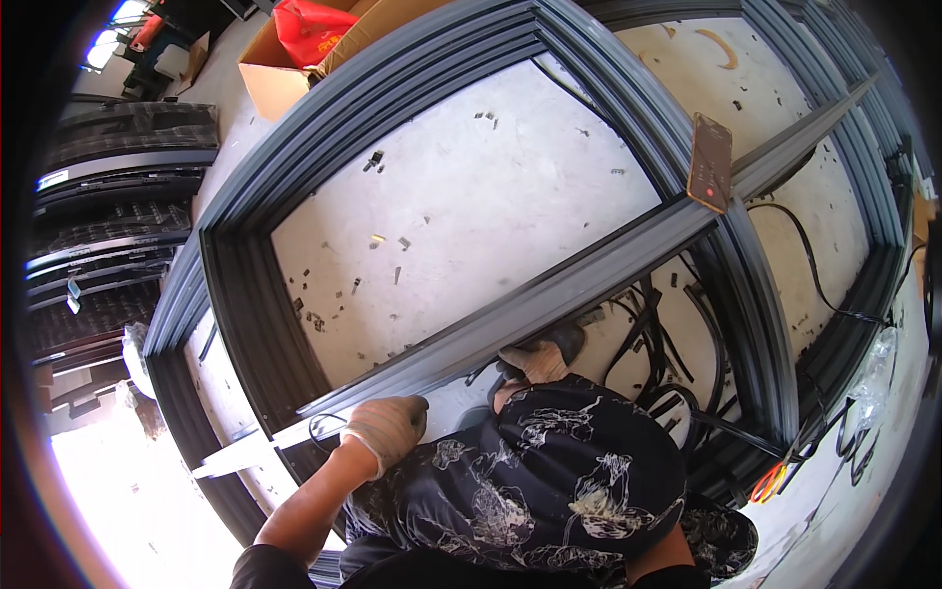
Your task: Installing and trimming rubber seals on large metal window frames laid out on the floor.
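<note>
The left hand in a pale, dark-tipped glove [388, 432] is curled, and the right hand in a matching glove [540, 361] is partly hidden; I can't tell if either grips anything. The long, straight, grey metal bar [520, 312] looks stiff, smooth and maybe heavy, best held by both edges, hands spread. It lies just beyond both hands, across big grey metal frames [613, 88].

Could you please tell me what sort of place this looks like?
Most likely a workshop that handles window or door frames: large stacked grey frames, loose black strips, and small scraps scattered on the pale floor suggest it.
</note>
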Demonstrator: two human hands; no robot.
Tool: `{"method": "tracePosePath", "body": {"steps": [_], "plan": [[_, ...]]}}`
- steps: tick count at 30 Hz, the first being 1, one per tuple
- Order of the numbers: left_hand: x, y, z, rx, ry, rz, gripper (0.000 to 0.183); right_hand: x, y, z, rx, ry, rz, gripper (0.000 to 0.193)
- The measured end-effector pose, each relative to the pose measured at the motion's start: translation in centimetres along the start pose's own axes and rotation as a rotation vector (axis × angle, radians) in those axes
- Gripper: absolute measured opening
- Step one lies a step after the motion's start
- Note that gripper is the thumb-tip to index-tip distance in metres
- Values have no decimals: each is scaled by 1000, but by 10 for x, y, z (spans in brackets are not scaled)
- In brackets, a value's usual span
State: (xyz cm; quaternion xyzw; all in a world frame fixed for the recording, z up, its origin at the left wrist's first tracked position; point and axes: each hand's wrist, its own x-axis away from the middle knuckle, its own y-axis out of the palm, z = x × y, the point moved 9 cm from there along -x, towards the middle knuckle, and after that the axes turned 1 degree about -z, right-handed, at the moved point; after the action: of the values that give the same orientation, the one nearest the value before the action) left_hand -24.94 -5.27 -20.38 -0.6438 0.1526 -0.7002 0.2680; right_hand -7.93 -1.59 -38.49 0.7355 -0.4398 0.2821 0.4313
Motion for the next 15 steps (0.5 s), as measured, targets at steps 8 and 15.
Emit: {"method": "tracePosePath", "body": {"steps": [8,15], "plan": [[10,-55,40,344,186,-68,27,-9,3,6,183,-25,-145,35],[9,-139,95,599,422,-73,26,92,18,-122,774,-150,-188,40]]}}
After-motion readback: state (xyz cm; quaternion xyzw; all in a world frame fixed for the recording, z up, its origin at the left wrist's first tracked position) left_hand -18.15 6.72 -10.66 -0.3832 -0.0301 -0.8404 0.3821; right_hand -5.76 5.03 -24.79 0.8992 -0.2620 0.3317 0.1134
